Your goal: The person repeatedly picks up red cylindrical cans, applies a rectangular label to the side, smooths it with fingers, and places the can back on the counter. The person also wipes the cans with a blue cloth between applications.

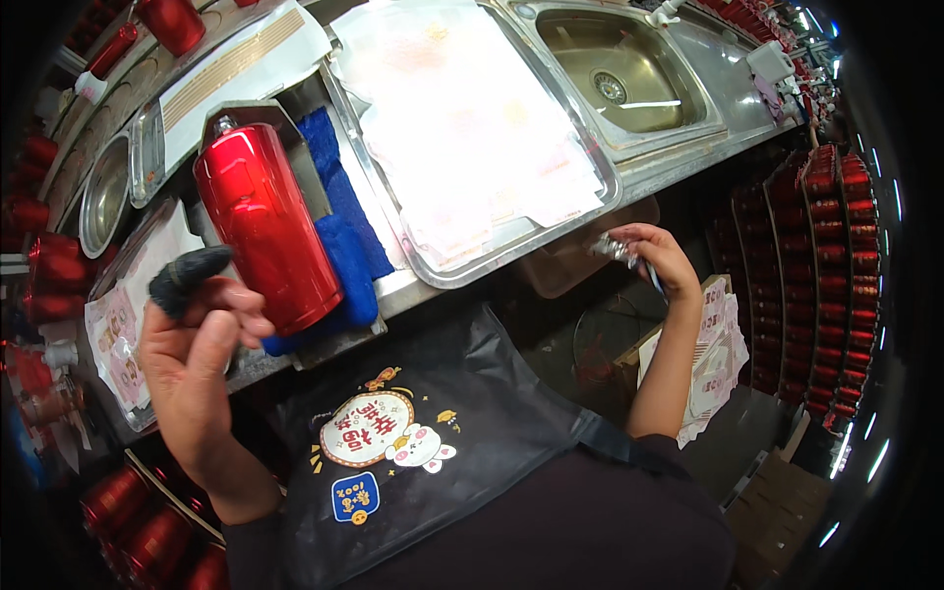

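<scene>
A glossy red metal cylinder (262, 221) lies tilted in a grey angular holder (313, 158), with blue cloth (350, 276) along its right side. Beside its lower left end is my left hand (195, 335), fingers loosely bent and nothing seen in them. A black cover (190, 274) wraps its index finger. My right hand (660, 254) is off to the right, past the counter edge. It grips a crumpled silvery piece (613, 247); a thin strip or handle shows below the fingers, too unclear to name.
A metal tray (450, 279) holds printed transfer sheets (479, 140), left of a steel sink (627, 74). More sheets lie at left (118, 332) and in a box at right (712, 354). Racks of red cylinders (804, 280) stand right. A metal bowl (107, 195) is at left.
</scene>
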Demonstrator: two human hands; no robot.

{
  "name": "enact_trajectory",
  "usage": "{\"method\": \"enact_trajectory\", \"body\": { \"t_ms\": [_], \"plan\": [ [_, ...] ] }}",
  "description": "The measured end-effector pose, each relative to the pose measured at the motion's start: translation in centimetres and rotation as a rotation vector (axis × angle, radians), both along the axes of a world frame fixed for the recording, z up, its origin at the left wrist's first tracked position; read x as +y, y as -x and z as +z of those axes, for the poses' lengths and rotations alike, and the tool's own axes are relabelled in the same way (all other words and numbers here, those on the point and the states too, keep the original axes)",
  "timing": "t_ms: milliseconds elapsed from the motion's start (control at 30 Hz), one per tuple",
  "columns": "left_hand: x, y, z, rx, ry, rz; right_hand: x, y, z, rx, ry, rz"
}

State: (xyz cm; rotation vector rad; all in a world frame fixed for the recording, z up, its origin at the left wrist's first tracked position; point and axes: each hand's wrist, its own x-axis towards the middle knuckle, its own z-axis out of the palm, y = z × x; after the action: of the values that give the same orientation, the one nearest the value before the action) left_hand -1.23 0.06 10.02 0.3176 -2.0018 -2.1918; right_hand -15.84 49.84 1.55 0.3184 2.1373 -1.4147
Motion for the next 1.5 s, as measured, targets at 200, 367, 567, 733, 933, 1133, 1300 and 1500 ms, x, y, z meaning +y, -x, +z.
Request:
{"method": "enact_trajectory", "body": {
  "t_ms": [200,367,567,733,933,1133,1300,1500],
  "plan": [
    [-3.2,-2.4,-1.2,-0.064,-0.013,0.174,11.8,4.5,-23.2,0.154,-0.037,-0.590],
    [-3.3,-5.6,-2.0,-0.107,0.018,0.279,11.2,9.5,-27.3,0.033,-0.116,-0.433],
    [-6.6,-9.7,-6.0,-0.112,0.127,0.547,10.5,13.5,-29.2,0.163,-0.093,-0.516],
    [-15.1,-12.6,-9.2,-0.205,0.362,0.846,11.0,14.6,-29.4,0.245,-0.056,-0.593],
    [-24.3,-13.9,-12.3,-0.265,0.596,0.953,10.1,15.4,-28.8,0.346,-0.011,-0.676],
    [-31.1,-11.0,-12.3,-0.483,1.288,1.088,10.8,14.1,-29.1,0.471,0.057,-0.790],
    [-34.9,-10.5,-13.2,-0.715,1.223,1.064,14.0,11.2,-28.7,0.578,0.100,-0.930],
    [-39.0,-12.6,-14.9,-0.512,1.031,1.161,17.5,7.1,-23.3,0.620,0.038,-1.045]
  ]
}}
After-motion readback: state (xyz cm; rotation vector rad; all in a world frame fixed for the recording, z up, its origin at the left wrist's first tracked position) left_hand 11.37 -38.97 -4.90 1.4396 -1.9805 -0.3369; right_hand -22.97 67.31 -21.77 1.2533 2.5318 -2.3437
